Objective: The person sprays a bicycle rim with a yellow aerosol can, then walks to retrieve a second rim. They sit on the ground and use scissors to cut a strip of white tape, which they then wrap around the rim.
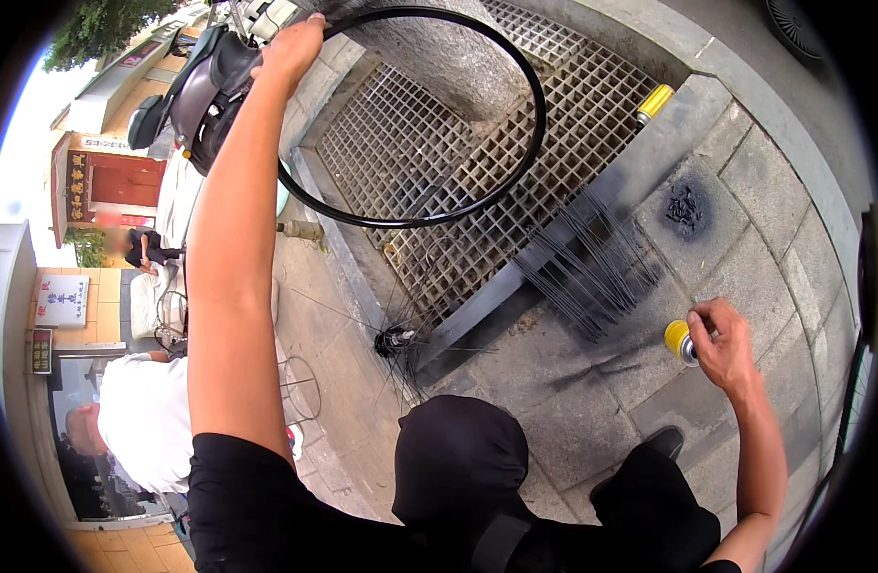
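My left hand (294, 50) is raised at the upper left, fingers closed round a glossy black bicycle wheel rim (539, 124). The rim hangs without spokes over a metal grating. At the right, my right hand (726, 346) wraps round a yellow spray can (680, 340), held low over the paving. Thin black spokes (592, 277) lie side by side across a kerb and the paving, amid dark overspray. Beyond them is a heap of small black pieces (685, 209) in a dark sprayed patch. A hub (393, 339) with spokes fanning out rests by the grating's near corner.
The grating (382, 134) surrounds a tree trunk (439, 57), edged by a raised stone kerb (702, 100). Another yellow can (655, 101) lies on the kerb. A parked scooter (210, 95) stands at the upper left. One person in white (143, 420) is at the left.
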`<state>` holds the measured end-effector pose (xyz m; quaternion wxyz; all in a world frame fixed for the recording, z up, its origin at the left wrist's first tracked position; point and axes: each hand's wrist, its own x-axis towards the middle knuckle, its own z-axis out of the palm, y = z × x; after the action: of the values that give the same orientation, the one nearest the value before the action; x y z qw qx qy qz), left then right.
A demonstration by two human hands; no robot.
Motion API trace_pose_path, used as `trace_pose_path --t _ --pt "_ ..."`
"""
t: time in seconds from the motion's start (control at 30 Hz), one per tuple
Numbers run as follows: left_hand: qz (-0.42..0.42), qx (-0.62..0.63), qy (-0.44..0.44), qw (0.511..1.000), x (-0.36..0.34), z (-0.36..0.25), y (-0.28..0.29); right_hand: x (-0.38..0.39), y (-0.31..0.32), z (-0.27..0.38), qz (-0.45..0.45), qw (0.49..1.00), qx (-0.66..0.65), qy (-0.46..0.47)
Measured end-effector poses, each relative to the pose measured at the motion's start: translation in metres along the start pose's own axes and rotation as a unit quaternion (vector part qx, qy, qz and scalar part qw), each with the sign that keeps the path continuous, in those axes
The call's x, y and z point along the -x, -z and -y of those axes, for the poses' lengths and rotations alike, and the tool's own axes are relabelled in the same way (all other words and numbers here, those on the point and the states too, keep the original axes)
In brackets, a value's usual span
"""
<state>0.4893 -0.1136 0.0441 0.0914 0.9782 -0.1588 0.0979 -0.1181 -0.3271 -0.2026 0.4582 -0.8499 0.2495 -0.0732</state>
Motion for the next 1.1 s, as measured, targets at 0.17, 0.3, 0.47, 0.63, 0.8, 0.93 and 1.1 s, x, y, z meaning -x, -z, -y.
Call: trace_pose_path --t 0.17,0.3,0.47,0.63,0.8,0.93,1.1 --pt "0.028 -0.064 -0.005 0.998 0.022 -0.026 0.011 -0.002 0.002 0.006 -0.014 1.0 0.014 0.014" --pt "0.022 -0.079 -0.042 0.996 0.011 -0.018 0.003 -0.004 -0.001 0.003 -0.015 0.999 0.013 0.026" --pt "0.011 -0.09 -0.05 0.995 0.012 -0.026 -0.005 -0.003 0.001 0.007 -0.007 0.999 0.019 0.027" --pt "-0.004 -0.101 -0.053 0.993 0.008 -0.039 -0.011 0.004 0.005 0.007 0.007 1.0 0.006 -0.004" --pt "0.002 -0.087 -0.045 0.995 -0.028 -0.006 -0.043 0.003 0.006 -0.014 0.037 0.998 0.055 0.021" --pt "-0.003 -0.11 -0.036 0.993 -0.052 -0.001 -0.041 0.013 0.014 -0.016 0.022 0.998 0.052 -0.019" --pt "-0.052 -0.086 -0.084 0.991 -0.072 0.019 -0.041 0.019 0.02 -0.018 0.017 0.997 0.056 -0.041"
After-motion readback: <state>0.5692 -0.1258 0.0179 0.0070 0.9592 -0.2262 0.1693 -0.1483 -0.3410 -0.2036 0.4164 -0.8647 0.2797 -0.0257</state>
